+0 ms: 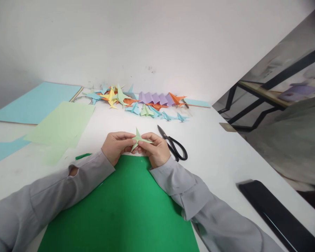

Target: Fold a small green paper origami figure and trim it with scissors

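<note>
Pinched by the left hand [114,145] and right hand [159,149] near the far edge of the green sheet [126,203], the folded paper star [138,137] looks light and bendy, best held softly by its middle.

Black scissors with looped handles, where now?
Head view, right of centre: the black scissors lie on the white tabletop, just right of the person's right hand, nearer the camera than the small folded blue paper shapes.
</note>
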`<state>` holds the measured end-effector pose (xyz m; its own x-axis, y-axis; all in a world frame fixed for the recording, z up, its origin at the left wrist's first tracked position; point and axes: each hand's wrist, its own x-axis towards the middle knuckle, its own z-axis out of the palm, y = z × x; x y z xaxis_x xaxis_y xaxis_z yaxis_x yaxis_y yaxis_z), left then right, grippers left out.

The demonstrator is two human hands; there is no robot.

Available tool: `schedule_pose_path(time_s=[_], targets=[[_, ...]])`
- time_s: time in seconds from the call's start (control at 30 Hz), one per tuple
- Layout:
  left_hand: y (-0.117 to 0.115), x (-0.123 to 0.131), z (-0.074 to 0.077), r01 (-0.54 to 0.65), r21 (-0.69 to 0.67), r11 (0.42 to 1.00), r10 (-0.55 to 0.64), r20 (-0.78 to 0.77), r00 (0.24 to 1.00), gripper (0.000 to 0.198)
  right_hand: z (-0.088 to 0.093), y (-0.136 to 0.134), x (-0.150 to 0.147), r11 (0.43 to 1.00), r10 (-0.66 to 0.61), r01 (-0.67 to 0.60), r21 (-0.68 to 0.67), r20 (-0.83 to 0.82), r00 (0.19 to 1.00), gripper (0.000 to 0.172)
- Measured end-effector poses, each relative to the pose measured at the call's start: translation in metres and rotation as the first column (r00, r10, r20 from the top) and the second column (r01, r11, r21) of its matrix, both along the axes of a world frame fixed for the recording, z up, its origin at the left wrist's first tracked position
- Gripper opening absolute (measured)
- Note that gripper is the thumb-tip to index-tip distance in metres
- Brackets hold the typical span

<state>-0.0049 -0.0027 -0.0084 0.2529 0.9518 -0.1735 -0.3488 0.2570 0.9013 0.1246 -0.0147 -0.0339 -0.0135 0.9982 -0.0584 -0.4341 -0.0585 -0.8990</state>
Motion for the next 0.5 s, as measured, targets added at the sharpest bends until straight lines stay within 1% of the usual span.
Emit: schedule_pose_path(time_s=[0.07, 0.27, 0.33, 0.5], targets=[[0.0002, 0.0000, -0.0009, 0.000, 0.009, 1.000, 0.000, -0.002, 1.000, 0.015, 0.0002, -0.0004, -0.0004, 1.000, -0.006, 0.006, 0.009, -0.005, 1.000, 0.023], [0.0000, 0.0014, -0.0027, -0.066, 0.013, 0.998, 0.066, -0.020, 0.998, 0.020, 0.0017, -0.0011, -0.0024, 0.998, -0.004, 0.007, 0.062, -0.043, 0.999, 0.020], [-0.0004, 0.0013, -0.0022, -0.064, 0.015, 0.998, 0.064, -0.017, 0.998, 0.019, 0.0015, -0.0011, -0.0023, 0.998, 0.006, -0.003, 0.069, -0.038, 0.999, 0.020], [-0.0005, 0.0005, -0.0010, -0.017, 0.017, 1.000, 0.017, 0.004, 1.000, 0.015, 0.0001, -0.0006, -0.0015, 0.996, 0.008, -0.005, 0.094, -0.030, 1.000, 0.020]])
